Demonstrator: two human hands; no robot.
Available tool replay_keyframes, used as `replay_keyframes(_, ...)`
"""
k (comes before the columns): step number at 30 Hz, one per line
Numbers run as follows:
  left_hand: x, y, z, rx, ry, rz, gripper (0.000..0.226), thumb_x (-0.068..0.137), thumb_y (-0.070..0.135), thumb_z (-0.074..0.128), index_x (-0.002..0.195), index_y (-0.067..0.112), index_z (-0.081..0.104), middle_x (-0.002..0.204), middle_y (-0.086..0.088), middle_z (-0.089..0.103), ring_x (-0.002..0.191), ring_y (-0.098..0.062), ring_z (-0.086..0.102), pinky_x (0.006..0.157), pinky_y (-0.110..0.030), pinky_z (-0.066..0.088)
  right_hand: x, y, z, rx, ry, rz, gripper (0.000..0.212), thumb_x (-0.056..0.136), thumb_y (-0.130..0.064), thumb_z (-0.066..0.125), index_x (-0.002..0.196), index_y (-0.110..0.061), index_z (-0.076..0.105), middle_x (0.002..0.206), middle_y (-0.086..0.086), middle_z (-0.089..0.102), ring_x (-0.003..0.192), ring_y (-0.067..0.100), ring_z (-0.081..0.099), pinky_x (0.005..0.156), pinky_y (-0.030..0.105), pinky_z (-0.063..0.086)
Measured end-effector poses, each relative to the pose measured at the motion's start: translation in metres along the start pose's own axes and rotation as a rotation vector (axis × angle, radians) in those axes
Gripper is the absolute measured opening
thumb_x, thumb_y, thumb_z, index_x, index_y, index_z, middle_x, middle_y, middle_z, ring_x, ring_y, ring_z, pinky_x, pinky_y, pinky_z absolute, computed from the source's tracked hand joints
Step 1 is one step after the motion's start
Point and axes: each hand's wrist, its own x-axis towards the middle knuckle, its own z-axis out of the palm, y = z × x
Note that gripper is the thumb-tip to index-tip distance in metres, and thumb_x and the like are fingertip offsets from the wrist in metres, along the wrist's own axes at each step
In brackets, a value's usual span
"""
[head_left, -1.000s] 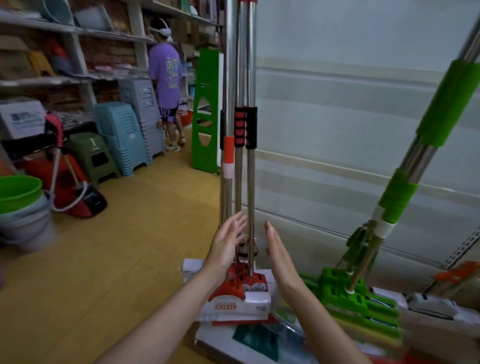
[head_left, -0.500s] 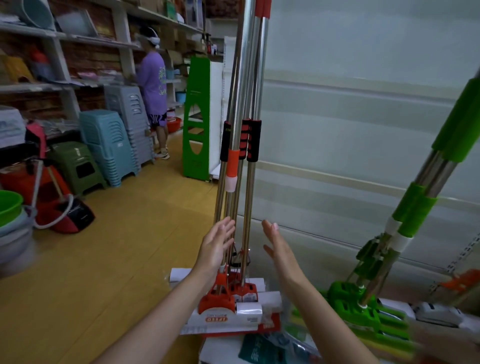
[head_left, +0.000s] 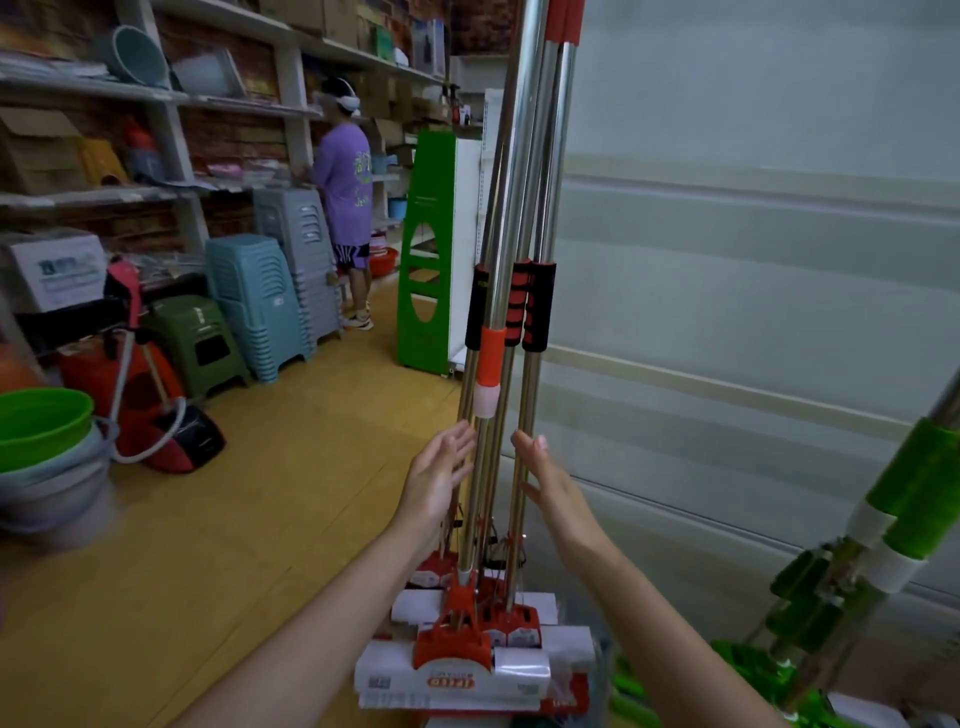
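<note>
Two bare forearms coming up from 6 o'clock, palms turned toward each other. Left hand (head_left: 434, 488) opened flat, fingers straight and together, holding nothing; fingertips just beside the leftmost steel pole, touching it or not, impossible to tell. Right hand (head_left: 558, 499) opened the same way, fingers straight, thumb spread a little, nothing gripped, close at the right side of the poles.

Between the two hands, at the centre, a bundle of red sponge mops (head_left: 524, 208), standing nearly upright and leaning slightly toward 1 o'clock. White sponge heads (head_left: 519, 670) with red brackets low at 6 o'clock, packed one behind another, between the forearms. Higher on the poles, black and red foam grips (head_left: 519, 304) side by side, and an orange sleeve (head_left: 492, 356) on the front pole.

At 4 o'clock, well apart from the hands, green mops (head_left: 914, 488) tilted toward 1 o'clock before a pale wall panel (head_left: 753, 286).

At 9 o'clock, on the yellow floor (head_left: 260, 493), a green basin (head_left: 41, 421) resting in a grey bucket (head_left: 57, 488). Just behind, a red and black appliance (head_left: 156, 410) with a white hose. Farther, toward 10 o'clock, a dark green stool (head_left: 197, 338), then stacked blue stools (head_left: 254, 301) and grey stools (head_left: 301, 260). At 11 o'clock, a person in a purple shirt (head_left: 345, 176) facing the shelves (head_left: 104, 197), near a green stand (head_left: 428, 249) at 12 o'clock.
</note>
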Motion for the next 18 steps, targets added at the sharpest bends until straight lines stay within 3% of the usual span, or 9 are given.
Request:
replay_keyframes(7, 0.024, 0.002, -0.005, 0.022, -0.050, -0.015, 0.045, 0.100, 0.025, 0.031, 0.141, 0.006, 0.036, 0.146, -0.010, 0.041, 0.133, -0.019, 0.041, 0.109, -0.031, 0.035, 0.024, 0.000, 0.005, -0.053, 0.026, -0.014, 0.061, 0.095, -0.056, 0.014, 0.147, -0.028, 0.028, 0.156, -0.003, 0.027, 0.143, 0.011, 0.023, 0.119, 0.041, 0.021)
replay_keyframes(11, 0.039, 0.007, -0.008, 0.029, -0.085, -0.026, 0.043, 0.100, 0.023, 0.031, 0.140, 0.007, 0.036, 0.146, -0.010, 0.041, 0.134, -0.019, 0.041, 0.110, -0.032, 0.034, 0.033, -0.006, 0.005, -0.023, 0.066, -0.013, 0.057, 0.098, -0.049, 0.016, 0.148, -0.024, 0.026, 0.155, -0.003, 0.028, 0.141, 0.008, 0.024, 0.117, 0.032, 0.022)
replay_keyframes(18, 0.055, 0.002, -0.008, 0.143, -0.272, -0.039, 0.046, 0.099, 0.031, 0.034, 0.142, 0.015, 0.037, 0.149, 0.000, 0.039, 0.137, -0.014, 0.036, 0.114, -0.033, 0.031, 0.043, -0.004, 0.006, -0.040, 0.168, -0.013, 0.054, 0.100, -0.045, 0.016, 0.147, -0.024, 0.027, 0.155, 0.000, 0.028, 0.142, 0.012, 0.025, 0.114, 0.032, 0.023)
